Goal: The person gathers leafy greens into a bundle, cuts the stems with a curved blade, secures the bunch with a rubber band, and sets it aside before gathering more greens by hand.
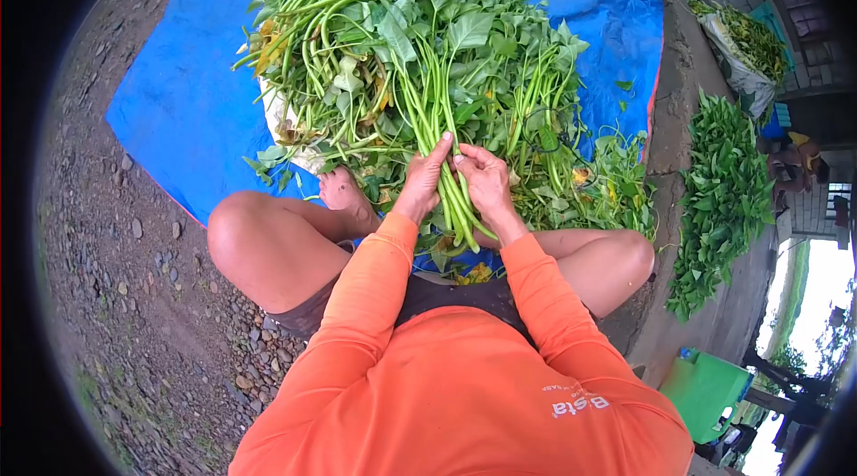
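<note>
A bunch of long green stems (457,208) with leafy tops is held between my two hands. My left hand (425,178) is closed round the stems from the left, its thumb on top. From the right, my right hand (485,181) has its fingers bent against the same bunch, thumb and forefinger pinched at the stems. The cut ends point down toward my lap. Behind the hands lies a large heap of leafy greens (393,20), with some yellowed leaves at its left side.
A blue tarp (170,92) lies under the heap. Leafy bundles (723,199) lie at the right, with a filled sack (745,74) beyond. A green plastic object (705,394) stands at lower right. Gravel ground (134,271) is at the left. Part of another person (799,162) shows at far right.
</note>
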### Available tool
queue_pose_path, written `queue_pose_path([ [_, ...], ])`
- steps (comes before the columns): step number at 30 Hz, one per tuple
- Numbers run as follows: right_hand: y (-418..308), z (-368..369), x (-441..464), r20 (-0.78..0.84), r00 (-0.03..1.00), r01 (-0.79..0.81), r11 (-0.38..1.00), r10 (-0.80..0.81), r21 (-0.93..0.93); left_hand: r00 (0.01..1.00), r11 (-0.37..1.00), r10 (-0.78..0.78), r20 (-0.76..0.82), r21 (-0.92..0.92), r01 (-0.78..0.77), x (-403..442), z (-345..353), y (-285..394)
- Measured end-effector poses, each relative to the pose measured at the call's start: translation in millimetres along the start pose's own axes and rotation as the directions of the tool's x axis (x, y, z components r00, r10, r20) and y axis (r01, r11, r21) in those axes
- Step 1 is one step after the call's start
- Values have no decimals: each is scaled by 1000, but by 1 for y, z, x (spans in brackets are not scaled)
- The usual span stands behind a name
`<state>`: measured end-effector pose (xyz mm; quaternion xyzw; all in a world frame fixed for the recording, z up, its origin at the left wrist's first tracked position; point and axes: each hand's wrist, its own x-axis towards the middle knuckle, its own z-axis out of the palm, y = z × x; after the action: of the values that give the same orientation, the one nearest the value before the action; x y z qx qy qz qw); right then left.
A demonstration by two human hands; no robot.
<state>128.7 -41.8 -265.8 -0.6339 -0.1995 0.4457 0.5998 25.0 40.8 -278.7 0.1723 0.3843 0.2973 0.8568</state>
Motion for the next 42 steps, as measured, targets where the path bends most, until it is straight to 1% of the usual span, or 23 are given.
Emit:
queue_pose_path([
  [2, 3, 0, 1, 9, 998, 70, 992, -70, -105, 968, 985, 168, -188, 77, -156, -10, 12, -4],
  [4, -1, 11, -10, 10, 988, 149, 962, -151, -231, 924, 898, 383, -13, 239, -369, -11, 12, -6],
  [5, -2, 12, -16, 46, 977, 207, 896, -206, -393, 975, 944, 221, -5, 251, -213, -14, 8, -7],
  [6, -2, 16, -21, 34, 980, 190, 889, -194, -417, 999, 963, 53, 1, 264, -52, -16, 8, -2],
  [8, -6, 12, -24, 155, 965, 258, 866, -211, -429, 998, 983, -46, -48, 175, 53, -4, -4, -1],
  [9, 0, 10, -21, 140, 973, 217, 928, -182, -302, 999, 985, -26, -26, 168, 30, 0, -6, 3],
  [10, -19, -1, -23, 142, 978, 187, 934, -150, -306, 1000, 987, -4, -6, 161, 5, -1, -8, 9],
  [12, -56, -33, -26, -119, 977, 150, 969, -175, -194, 999, 985, -47, -7, 167, 47, -22, 9, 38],
  [13, -71, -51, -27, -229, 942, 179, 944, -245, -276, 998, 987, -39, 43, 159, 31, -21, 8, 46],
  [14, -77, -71, -27, -274, 937, 131, 945, -217, -299, 995, 988, -35, 94, 154, 20, -20, 5, 56],
  [16, -91, -89, -43, -148, 974, 116, 936, -173, -331, 990, 985, -12, 138, 172, -12, -24, 11, 68],
  [19, -87, -65, -68, 59, 977, 211, 917, -203, -339, 981, 987, -4, 193, 159, -27, -29, 17, 73],
  [20, -91, -51, -77, 76, 978, 206, 866, -193, -455, 979, 980, -22, 203, 197, -19, -31, 21, 74],
  [21, -87, -41, -75, 164, 883, 449, 687, -440, -572, 981, 978, -15, 196, 209, -27, -33, 24, 73],
  [22, -82, -34, -74, 282, 722, 630, 431, -632, -646, 982, 974, -7, 187, 222, -35, -35, 26, 72],
  [25, -70, -28, -72, 435, 665, 691, 281, -606, -666, 991, 966, -12, 135, 258, -24, -40, 30, 75],
  [28, -92, -42, -83, 501, 768, 633, 359, -399, -686, 997, 960, 7, 76, 278, -28, -42, 30, 79],
  [29, -87, -43, -83, 486, 757, 645, 386, -437, -659, 998, 966, 8, 59, 257, -23, -43, 32, 79],
  [32, -94, -39, -90, 450, 701, 674, 306, -553, -673, 999, 972, 41, 29, 231, -46, -44, 39, 79],
  [36, -98, -37, -103, 486, 721, 647, 230, -493, -727, 994, 988, 110, 4, 109, -110, -40, 45, 87],
  [37, -103, -40, -107, 508, 695, 660, 171, -508, -732, 992, 988, 127, 1, 92, -127, -41, 48, 93],
  [40, -113, -74, -111, 549, 698, 640, 58, -460, -766, 981, 983, 183, -65, -5, -184, -26, 40, 115],
  [42, -131, -125, -103, 494, 744, 539, -33, -450, -842, 978, 979, 201, -49, -18, -202, -29, 40, 127],
])
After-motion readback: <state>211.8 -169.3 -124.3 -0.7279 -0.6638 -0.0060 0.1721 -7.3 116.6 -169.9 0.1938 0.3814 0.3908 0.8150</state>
